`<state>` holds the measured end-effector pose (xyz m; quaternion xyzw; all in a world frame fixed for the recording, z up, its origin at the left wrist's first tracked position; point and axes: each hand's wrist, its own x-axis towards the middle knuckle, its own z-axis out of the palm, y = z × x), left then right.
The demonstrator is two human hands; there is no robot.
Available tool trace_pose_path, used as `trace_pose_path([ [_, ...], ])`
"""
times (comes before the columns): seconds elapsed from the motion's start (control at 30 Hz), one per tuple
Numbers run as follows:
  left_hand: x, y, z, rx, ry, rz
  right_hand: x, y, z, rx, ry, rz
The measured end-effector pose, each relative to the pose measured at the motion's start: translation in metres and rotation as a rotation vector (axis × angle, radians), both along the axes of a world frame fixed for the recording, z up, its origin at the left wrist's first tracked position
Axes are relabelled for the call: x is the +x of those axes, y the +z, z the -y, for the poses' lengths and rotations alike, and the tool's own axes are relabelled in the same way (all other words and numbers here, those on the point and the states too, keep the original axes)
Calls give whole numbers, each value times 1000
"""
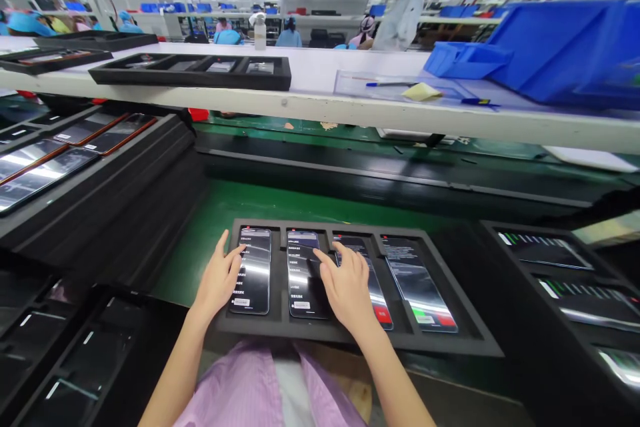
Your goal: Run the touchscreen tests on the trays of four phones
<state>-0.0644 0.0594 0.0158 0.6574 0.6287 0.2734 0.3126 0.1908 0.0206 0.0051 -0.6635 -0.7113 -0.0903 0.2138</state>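
Several smartphones lie face up in separate slots of a black foam tray (350, 328) in front of me. My left hand (216, 277) is at the leftmost phone (254, 280), its fingers apart and one fingertip over the list on the lit screen. Over the second phone (303, 280) is my right hand (347, 283), index finger extended to its upper screen. That hand partly covers the third phone (383, 303). The fourth phone (420, 283) shows text with a green and a red button at its bottom. Neither hand grasps anything.
Stacked black trays (165, 147) of phones stand at left, and another phone tray (500, 267) is at right. A white shelf (310, 103) crosses ahead, carrying a foam tray (195, 80), a blue pen (393, 84) and blue bins (560, 47). People stand and sit beyond.
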Motion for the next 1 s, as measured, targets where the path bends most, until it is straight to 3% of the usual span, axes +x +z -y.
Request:
trace_pose_path([
  [0.27, -3, -16, 6, -119, 162, 246, 6, -12, 29, -3, 45, -91],
  [0.47, 0, -13, -3, -222, 241, 353, 6, -23, 27, -48, 121, -69],
  [0.63, 1, -10, -9, -259, 184, 406, 4, -24, 23, -41, 158, -36],
  [0.83, -10, -12, 13, -262, 29, 452, -5, -11, 38, -52, 164, -129],
  [1.0, -18, -14, 24, -257, -54, 451, -9, -7, 50, -75, 256, -187],
])
